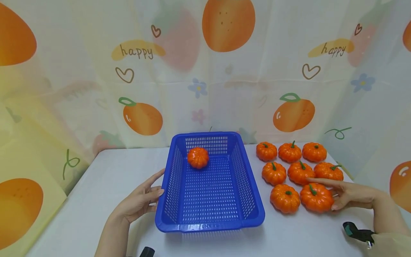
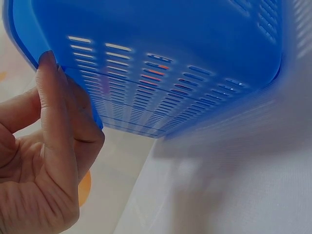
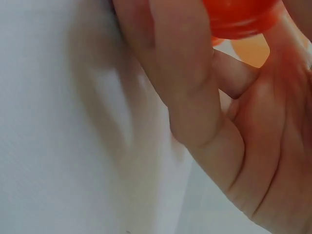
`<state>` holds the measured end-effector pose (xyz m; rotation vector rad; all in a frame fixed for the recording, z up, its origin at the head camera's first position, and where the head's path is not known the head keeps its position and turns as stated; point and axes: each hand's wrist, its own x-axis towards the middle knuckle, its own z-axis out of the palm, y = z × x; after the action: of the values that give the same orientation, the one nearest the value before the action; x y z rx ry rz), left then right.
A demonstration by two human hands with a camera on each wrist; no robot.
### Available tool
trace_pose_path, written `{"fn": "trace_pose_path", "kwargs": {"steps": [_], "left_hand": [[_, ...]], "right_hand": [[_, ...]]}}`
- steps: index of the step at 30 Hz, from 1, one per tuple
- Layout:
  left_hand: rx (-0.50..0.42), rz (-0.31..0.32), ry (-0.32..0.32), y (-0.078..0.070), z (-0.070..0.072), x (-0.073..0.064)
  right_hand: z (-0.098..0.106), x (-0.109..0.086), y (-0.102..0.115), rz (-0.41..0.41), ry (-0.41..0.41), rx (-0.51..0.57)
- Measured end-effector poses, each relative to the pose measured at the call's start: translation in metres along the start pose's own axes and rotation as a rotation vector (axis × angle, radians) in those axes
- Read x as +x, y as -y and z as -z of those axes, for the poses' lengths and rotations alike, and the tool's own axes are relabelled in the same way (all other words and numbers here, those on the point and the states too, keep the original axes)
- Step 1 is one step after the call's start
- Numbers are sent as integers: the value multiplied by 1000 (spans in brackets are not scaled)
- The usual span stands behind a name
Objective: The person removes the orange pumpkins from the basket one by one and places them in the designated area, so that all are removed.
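A blue plastic basket (image 1: 208, 227) with slotted walls stands on the table, and one small orange pumpkin (image 1: 198, 157) lies inside near its back left corner. My left hand (image 1: 140, 198) holds the basket's left side, thumb and fingertips at the rim. The left wrist view shows bent fingers (image 2: 58, 126) against the slotted wall (image 2: 146, 83). On the right, my right hand (image 1: 356, 194) grips the front right pumpkin (image 1: 316, 198), index finger stretched over its back and thumb at its right side. Part of this pumpkin (image 3: 241, 17) shows between the fingers in the right wrist view.
Several more pumpkins with green stems stand in rows right of the basket, among them one (image 1: 285, 198) just left of the gripped one and one (image 1: 300, 172) behind it. A fruit-printed curtain (image 1: 224, 89) hangs behind the white table (image 1: 128, 167).
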<state>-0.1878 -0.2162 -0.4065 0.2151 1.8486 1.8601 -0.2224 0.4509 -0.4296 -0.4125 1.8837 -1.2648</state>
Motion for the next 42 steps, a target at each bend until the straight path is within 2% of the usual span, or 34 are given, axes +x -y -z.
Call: {"fn": "trace_pose_path", "kwargs": {"steps": [3,10,14,21,25,30,38,42], "left_hand": [[0,2,-4,0,0,0],[-2,2,-4,0,0,0],[-1,3,-5,-1,-1,0],[-3,-1,1,0,0,0],[1,-4,-1,1,0,0],[-1,-12,4,1,0,1],[0,-5,3,1,0,0],[2,0,-4,1,0,1]], "right_hand": [[0,-3,3,-8,-10,-9],[-1,-8,10,-98,-83,-64],[-5,-8,12,-113,-106,-54],[-7,-6,14,-138,-119,-105],[-6,-6,17,-130,-114,-125],[-4,-8,22,-81,-115,-158],[0,-18,38,-26,-182,-243],[4,-20,53,-17,-246,-297]]}}
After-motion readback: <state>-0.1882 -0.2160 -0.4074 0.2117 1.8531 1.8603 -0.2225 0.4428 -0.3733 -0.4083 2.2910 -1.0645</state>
